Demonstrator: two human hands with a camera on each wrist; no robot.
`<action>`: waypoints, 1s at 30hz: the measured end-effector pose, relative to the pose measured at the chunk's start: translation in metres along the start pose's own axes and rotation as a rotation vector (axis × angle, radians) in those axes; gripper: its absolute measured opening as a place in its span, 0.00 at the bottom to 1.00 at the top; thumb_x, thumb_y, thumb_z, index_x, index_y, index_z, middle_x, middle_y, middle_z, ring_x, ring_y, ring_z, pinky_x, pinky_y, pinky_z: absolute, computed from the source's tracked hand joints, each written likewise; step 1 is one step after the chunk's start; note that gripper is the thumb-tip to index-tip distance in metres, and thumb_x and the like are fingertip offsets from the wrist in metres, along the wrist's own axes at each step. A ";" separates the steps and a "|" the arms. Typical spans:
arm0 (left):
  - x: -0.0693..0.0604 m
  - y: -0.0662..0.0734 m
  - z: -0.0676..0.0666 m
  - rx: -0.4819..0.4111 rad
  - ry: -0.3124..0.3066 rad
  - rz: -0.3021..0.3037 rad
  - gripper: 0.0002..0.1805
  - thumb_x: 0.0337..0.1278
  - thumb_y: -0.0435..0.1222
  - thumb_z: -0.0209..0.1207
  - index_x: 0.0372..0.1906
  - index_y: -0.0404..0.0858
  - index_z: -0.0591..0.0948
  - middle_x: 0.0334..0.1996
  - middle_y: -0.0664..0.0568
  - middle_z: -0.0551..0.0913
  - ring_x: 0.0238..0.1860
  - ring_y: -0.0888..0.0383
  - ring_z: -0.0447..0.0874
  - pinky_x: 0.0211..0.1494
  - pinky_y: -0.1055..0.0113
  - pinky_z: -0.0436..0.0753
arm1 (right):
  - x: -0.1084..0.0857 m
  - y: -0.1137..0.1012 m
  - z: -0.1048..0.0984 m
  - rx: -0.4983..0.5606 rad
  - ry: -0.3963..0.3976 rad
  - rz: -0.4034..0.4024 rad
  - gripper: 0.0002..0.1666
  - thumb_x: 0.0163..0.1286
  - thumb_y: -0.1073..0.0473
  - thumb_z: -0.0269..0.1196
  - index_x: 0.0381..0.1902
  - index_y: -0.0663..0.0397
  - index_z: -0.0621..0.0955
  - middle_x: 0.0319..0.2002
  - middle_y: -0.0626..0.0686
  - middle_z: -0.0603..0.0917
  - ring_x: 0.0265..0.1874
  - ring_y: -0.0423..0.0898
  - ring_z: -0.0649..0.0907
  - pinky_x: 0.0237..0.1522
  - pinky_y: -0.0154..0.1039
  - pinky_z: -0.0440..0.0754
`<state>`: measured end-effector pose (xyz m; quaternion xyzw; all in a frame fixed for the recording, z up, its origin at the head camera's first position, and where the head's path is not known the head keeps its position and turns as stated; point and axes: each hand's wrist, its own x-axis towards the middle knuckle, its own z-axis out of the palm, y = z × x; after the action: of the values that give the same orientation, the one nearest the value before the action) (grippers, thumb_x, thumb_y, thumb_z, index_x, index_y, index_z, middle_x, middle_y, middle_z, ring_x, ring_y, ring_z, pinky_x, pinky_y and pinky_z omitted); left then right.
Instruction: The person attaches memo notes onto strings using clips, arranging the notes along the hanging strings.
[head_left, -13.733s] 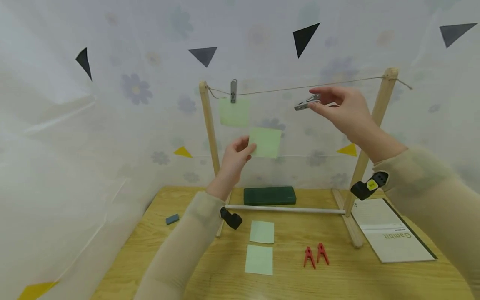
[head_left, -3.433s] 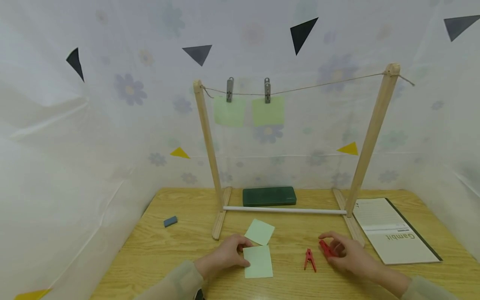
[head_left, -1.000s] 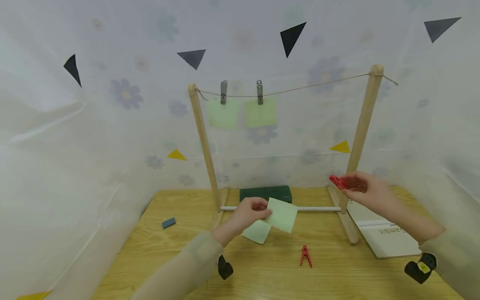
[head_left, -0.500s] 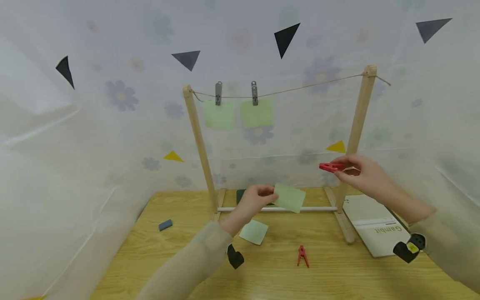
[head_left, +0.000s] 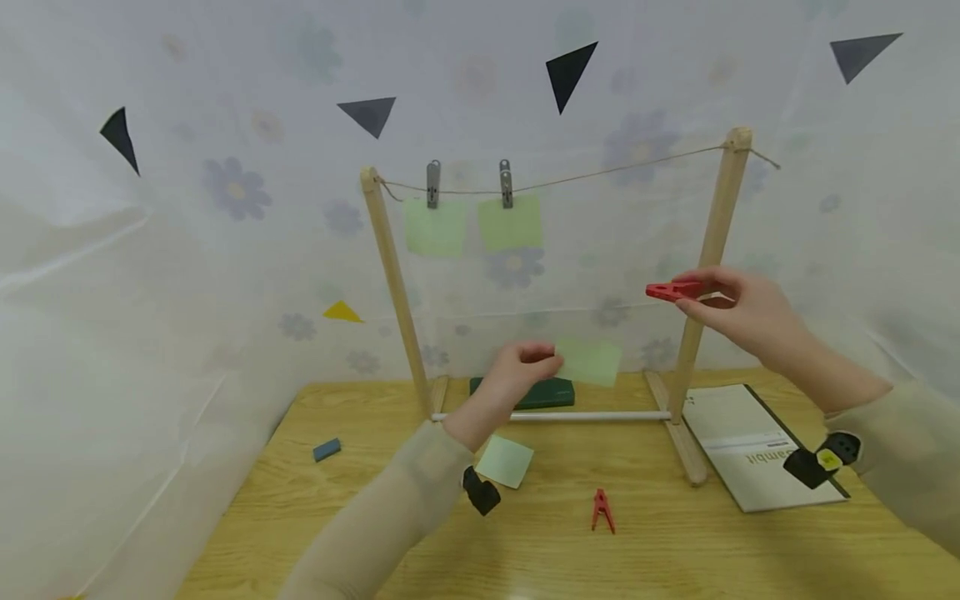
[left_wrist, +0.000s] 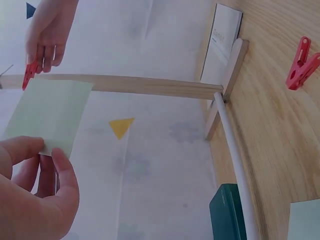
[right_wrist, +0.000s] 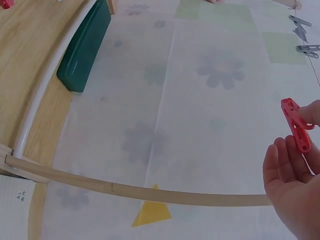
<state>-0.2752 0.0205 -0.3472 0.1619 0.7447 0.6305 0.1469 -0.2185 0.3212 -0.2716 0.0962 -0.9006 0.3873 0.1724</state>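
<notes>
A pale green square of paper (head_left: 591, 362) is in the air above a wooden table (head_left: 337, 517), pinched at one edge between the thumb and fingers of a person's left hand (head_left: 517, 379). Higher and to the right, the right hand (head_left: 746, 310) holds a red clothespin (head_left: 670, 291) between thumb and fingers, its tip pointing left, apart from the paper. Above both hands, a thin string (head_left: 600, 174) runs between the left post (head_left: 397, 292) and the right post (head_left: 727, 192) of a wooden frame. Toward its left end, two gray clips, one (head_left: 432, 185) beside the other (head_left: 506, 185), each hold a hanging green paper, the left one (head_left: 435, 227) near the right one (head_left: 510, 223). A white bar (head_left: 600, 416) joins the posts low down, with a dark green case (head_left: 551, 395) behind it. On the table in front of the bar lie a loose paper square (head_left: 506, 462) and another red clothespin (head_left: 602, 510). A small blue block (head_left: 327, 450) lies at left, a notebook (head_left: 738, 450) at right. Behind everything hangs a pale flowered sheet (head_left: 270, 250).
</notes>
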 end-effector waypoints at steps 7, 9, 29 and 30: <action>0.007 0.019 0.001 -0.194 0.054 -0.005 0.18 0.67 0.33 0.60 0.59 0.34 0.78 0.50 0.46 0.80 0.38 0.59 0.80 0.53 0.60 0.85 | 0.008 -0.013 -0.013 0.012 0.059 -0.004 0.26 0.70 0.53 0.64 0.63 0.55 0.77 0.39 0.22 0.77 0.37 0.21 0.78 0.37 0.17 0.77; 0.009 0.024 0.001 -0.234 0.062 -0.001 0.19 0.67 0.32 0.60 0.60 0.34 0.77 0.49 0.47 0.79 0.36 0.59 0.79 0.52 0.58 0.85 | 0.012 -0.018 -0.017 0.021 0.084 -0.021 0.26 0.70 0.54 0.65 0.64 0.55 0.77 0.39 0.23 0.77 0.39 0.23 0.78 0.38 0.16 0.76; 0.014 0.054 -0.006 -0.317 0.116 0.060 0.18 0.65 0.28 0.61 0.59 0.32 0.79 0.50 0.43 0.80 0.43 0.56 0.85 0.56 0.61 0.83 | 0.042 -0.061 -0.020 0.130 0.140 -0.058 0.25 0.67 0.51 0.67 0.59 0.49 0.77 0.37 0.25 0.83 0.39 0.27 0.81 0.37 0.18 0.75; 0.014 0.057 -0.006 -0.326 0.125 0.061 0.18 0.64 0.28 0.61 0.59 0.32 0.79 0.50 0.43 0.80 0.45 0.55 0.85 0.56 0.62 0.83 | 0.045 -0.064 -0.020 0.157 0.142 -0.062 0.24 0.67 0.52 0.67 0.59 0.49 0.77 0.37 0.26 0.84 0.38 0.28 0.82 0.38 0.18 0.75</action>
<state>-0.2875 0.0299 -0.2906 0.1190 0.6350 0.7560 0.1054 -0.2357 0.2904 -0.1995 0.1096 -0.8496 0.4569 0.2397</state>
